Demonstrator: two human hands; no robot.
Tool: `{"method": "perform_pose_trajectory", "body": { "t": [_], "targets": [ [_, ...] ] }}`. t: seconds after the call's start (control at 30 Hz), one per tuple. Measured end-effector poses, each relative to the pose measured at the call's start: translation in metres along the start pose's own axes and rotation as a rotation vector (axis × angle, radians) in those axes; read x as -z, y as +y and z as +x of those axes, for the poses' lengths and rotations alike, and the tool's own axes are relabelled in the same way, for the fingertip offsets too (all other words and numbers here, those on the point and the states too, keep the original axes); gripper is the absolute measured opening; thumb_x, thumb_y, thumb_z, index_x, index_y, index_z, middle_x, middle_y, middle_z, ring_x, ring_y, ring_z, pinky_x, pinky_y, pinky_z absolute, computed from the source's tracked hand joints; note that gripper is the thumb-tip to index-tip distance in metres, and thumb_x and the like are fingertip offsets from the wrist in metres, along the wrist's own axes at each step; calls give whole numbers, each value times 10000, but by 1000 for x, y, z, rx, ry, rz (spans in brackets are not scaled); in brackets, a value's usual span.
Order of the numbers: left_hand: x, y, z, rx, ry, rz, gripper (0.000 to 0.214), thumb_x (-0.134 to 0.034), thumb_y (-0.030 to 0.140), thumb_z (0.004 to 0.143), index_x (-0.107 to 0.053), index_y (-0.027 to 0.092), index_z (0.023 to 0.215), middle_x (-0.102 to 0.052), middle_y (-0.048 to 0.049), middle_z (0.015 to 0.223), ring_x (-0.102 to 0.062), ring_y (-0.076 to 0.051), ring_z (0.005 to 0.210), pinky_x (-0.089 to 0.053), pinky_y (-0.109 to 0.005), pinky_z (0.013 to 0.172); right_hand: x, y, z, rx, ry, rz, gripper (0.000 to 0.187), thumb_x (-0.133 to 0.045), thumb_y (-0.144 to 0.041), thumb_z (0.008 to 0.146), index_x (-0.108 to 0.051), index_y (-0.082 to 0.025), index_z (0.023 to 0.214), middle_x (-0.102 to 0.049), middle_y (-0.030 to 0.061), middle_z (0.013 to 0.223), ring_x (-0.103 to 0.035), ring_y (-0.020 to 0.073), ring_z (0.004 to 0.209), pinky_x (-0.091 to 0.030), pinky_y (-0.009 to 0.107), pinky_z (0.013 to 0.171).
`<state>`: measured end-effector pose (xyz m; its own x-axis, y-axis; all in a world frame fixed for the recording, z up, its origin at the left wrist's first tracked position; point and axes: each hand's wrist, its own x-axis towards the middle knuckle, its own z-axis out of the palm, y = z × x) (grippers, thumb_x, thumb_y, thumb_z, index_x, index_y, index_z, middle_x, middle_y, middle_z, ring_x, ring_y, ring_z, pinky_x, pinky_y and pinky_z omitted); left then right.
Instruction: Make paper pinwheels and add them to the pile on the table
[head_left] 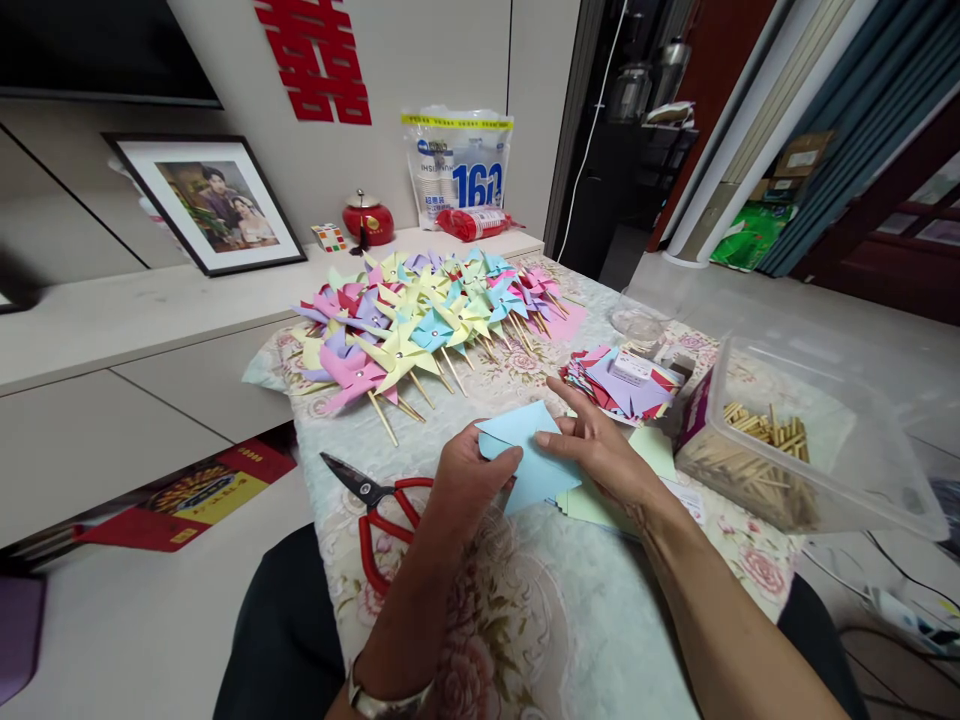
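Observation:
A light blue sheet of paper (536, 475), cut along slits, is held over the near middle of the cloth-covered table. My left hand (469, 475) pinches its left side, thumb on top. On its right side my right hand (596, 440) presses with the thumb, the index finger stretched out above the paper; the other fingers are partly hidden. Red-handled scissors (382, 510) lie beside my left forearm. Beneath my right hand rests a stack of pale green paper (600, 510). Beyond my hands lie many paper pinwheels (401, 355) on wooden sticks.
A clear plastic bin (825, 420) with wooden sticks (772, 430) stands at the right. Coloured paper pieces (622, 385) lie beside it, near a clear round container (637, 320). A low cabinet (150, 315) holds a framed photo (210, 205), a red jar (367, 220) and bagged cups (457, 170).

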<state>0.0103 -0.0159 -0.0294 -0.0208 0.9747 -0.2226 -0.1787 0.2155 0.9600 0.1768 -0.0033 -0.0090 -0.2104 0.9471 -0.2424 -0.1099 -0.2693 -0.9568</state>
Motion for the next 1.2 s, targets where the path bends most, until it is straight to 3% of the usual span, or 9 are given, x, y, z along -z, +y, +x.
{"method": "perform_pose_trajectory", "body": {
  "t": [0.2,0.37,0.57,0.77,1.07,1.2],
  "targets": [
    [5,-12,6,-94,7,170,300,-741,236,652,-681,179,941,-640,40,605,-546,-127,501,-450,-233,504,-2,3,4,7,-21,-53,1122,-791,-178,647,-178,-279,1581,-714,-25,754,-662,180,574,-508,281,525],
    [5,-14,6,-113,11,193,358,-745,226,657,-696,185,1009,-675,22,654,-573,-139,535,-468,-245,545,-6,-1,2,46,-11,-152,1053,-712,-89,649,-223,-219,1572,-640,-68,682,-570,118,518,-425,213,468],
    [-5,3,-2,30,-9,-92,396,-783,238,622,-679,146,993,-677,20,610,-541,-117,473,-426,-228,488,-8,1,2,74,49,-91,1031,-702,-116,651,-245,-239,1567,-673,-30,781,-609,142,583,-460,239,507],
    [-7,3,-5,130,-165,-332,393,-831,284,619,-731,122,962,-768,-62,768,-695,-204,662,-534,-309,669,-8,1,3,113,90,19,1040,-733,-152,660,-236,-257,1567,-703,-13,781,-618,155,569,-480,264,526],
    [-11,-4,-5,100,7,-294,345,-856,272,573,-767,122,870,-769,-54,740,-676,-194,647,-535,-310,666,-12,1,1,136,37,20,928,-769,-169,664,-360,-218,1496,-681,-18,830,-611,145,650,-452,248,574],
    [-7,-3,-3,87,19,-307,360,-850,278,588,-759,104,890,-763,-58,720,-671,-197,634,-530,-312,665,-11,0,2,107,-30,111,989,-787,-178,660,-301,-205,1520,-703,0,870,-648,165,713,-496,293,674]
  ]
}}
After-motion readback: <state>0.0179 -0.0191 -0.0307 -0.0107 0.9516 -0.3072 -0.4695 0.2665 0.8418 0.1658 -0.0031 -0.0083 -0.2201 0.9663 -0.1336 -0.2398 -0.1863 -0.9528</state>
